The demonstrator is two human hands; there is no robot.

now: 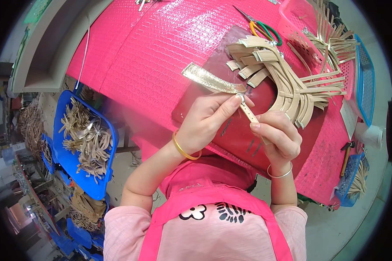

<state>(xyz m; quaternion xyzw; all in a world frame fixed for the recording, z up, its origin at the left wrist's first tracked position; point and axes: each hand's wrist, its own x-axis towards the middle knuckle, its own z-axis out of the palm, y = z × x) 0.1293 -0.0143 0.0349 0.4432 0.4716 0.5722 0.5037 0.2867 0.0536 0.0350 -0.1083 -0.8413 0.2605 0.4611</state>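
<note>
Between thumb and fingers, my left hand point(207, 119) grips a strap with a small buckle at its narrowing. The wide metallic gold part of the strap point(213, 79) sticks out beyond that hand to the upper left. My right hand point(279, 135) pinches the narrow, pale strip with punched holes that runs from the buckle. Both hands are above a dark red board point(235, 145). Just beyond my right hand lies a bundle of beige straps point(285, 82), fanned out in a curve on the board. How the strip passes through the buckle is partly hidden by my left thumb.
Green-and-yellow-handled scissors point(263, 29) lie at the far side of the pink-covered table point(130, 56). A pink basket point(292, 19) and a blue tray point(366, 80) stand on the right, near a hammer point(346, 158). On the left, a blue bin point(111, 152) holds strap bundles.
</note>
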